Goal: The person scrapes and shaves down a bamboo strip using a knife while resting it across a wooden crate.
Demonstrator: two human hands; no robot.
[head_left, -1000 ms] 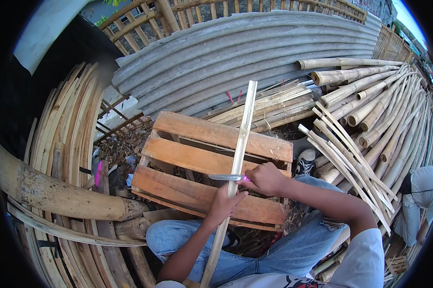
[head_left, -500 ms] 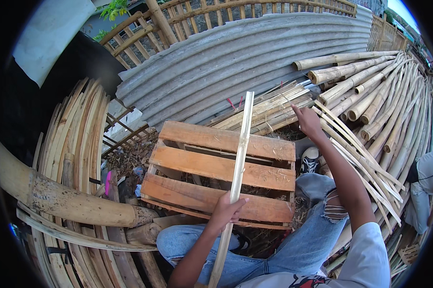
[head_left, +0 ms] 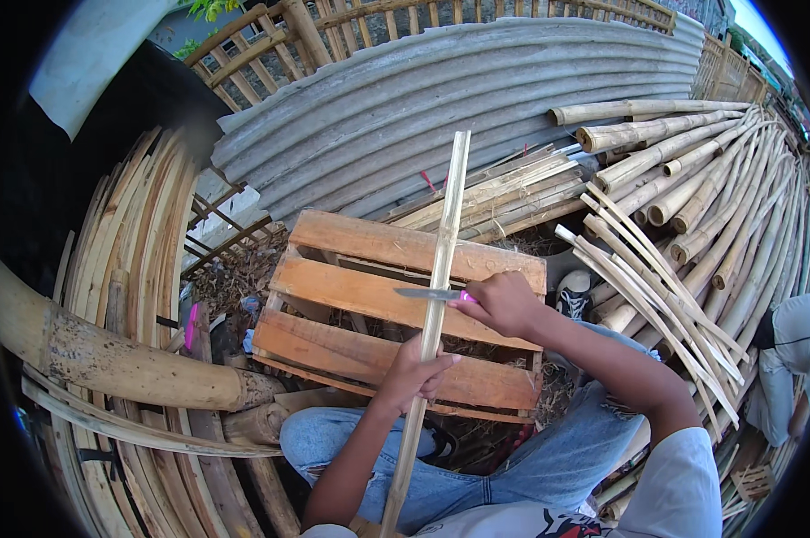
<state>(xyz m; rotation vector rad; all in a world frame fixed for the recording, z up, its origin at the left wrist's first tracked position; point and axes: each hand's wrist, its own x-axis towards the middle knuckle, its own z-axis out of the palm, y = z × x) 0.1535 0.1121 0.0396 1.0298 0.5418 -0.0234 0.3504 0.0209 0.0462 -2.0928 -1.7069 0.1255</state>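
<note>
A long split bamboo strip (head_left: 446,242) slants up from my lap across a slatted wooden crate (head_left: 369,287). My left hand (head_left: 414,372) is wrapped round the strip near the crate's front edge. Higher up, my right hand (head_left: 508,303) grips a knife (head_left: 427,293) by its pink handle. The blade points left and lies across the strip, above my left hand. Whether its edge bites into the bamboo, I cannot tell.
Split strips (head_left: 131,242) and a thick bamboo pole (head_left: 136,363) lie on the left. Bamboo poles (head_left: 683,197) and loose strips (head_left: 656,296) fill the right. Corrugated sheeting (head_left: 423,99) stands behind the crate. Another person (head_left: 791,359) is at the far right edge.
My right hand has come down and left from beyond the crate, bringing the knife across the strip. The strip has shifted slightly up, with my left hand still round it.
</note>
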